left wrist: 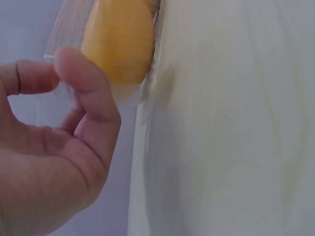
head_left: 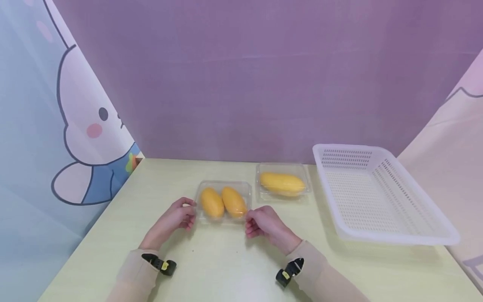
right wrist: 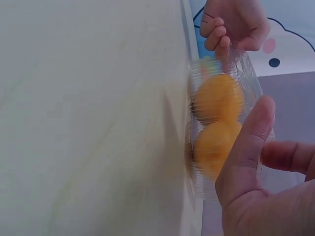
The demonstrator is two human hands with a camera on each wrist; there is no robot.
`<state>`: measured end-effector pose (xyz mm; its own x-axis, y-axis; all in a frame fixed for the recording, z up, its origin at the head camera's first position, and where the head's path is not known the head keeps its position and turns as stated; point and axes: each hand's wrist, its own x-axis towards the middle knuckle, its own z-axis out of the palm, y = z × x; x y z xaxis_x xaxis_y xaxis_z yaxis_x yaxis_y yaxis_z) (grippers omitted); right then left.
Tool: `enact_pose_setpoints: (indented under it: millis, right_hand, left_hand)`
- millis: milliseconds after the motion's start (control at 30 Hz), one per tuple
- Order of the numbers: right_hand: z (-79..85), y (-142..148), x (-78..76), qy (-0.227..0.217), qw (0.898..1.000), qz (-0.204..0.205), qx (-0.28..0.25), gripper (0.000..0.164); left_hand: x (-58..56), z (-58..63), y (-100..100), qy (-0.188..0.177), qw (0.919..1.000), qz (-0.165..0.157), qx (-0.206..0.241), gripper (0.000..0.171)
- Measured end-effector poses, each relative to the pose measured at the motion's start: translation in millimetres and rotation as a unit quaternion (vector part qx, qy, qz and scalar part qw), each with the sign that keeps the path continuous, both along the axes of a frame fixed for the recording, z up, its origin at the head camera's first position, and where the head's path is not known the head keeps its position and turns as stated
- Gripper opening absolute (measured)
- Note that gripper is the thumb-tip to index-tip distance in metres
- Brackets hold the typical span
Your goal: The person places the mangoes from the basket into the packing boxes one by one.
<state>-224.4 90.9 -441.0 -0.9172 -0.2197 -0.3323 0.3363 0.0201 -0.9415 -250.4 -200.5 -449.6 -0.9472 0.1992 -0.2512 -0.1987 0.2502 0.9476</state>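
A clear plastic clamshell box [head_left: 226, 183] with two yellow-orange mangoes [head_left: 212, 203] lying side by side in it is between both hands, low at the table surface. My left hand [head_left: 177, 216] pinches its left rim between thumb and index finger, plainly seen in the left wrist view, where one mango [left wrist: 120, 42] shows through the plastic. At the near right corner, my right hand [head_left: 268, 226] pinches the rim between thumb [right wrist: 251, 137] and index finger, with its other fingers curled. The lid looks closed over the mangoes.
A second clear box [head_left: 306, 178] holding a yellow mango [head_left: 283, 183] stands farther back, right of the first. On the right side of the table [head_left: 211, 268] is a white perforated basket [head_left: 396, 238]. A purple curtain [head_left: 241, 84] hangs behind the table.
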Motion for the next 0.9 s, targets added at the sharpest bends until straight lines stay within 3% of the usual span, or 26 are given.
enact_pose_setpoints:
  millis: [533, 900]
  right_hand:
    - [0.0, 1.8, -15.5, 0.020, 0.999, -0.028, 0.019, 0.017]
    - [1.2, 2.7, -27.0, 0.027, 0.998, -0.050, 0.040, 0.016]
  left_hand:
    - [-11.0, -1.8, 15.3, 0.012, 0.9985, 0.043, 0.031, 0.038]
    - [-17.2, 5.0, 21.3, 0.002, 0.9985, 0.055, 0.006, 0.037]
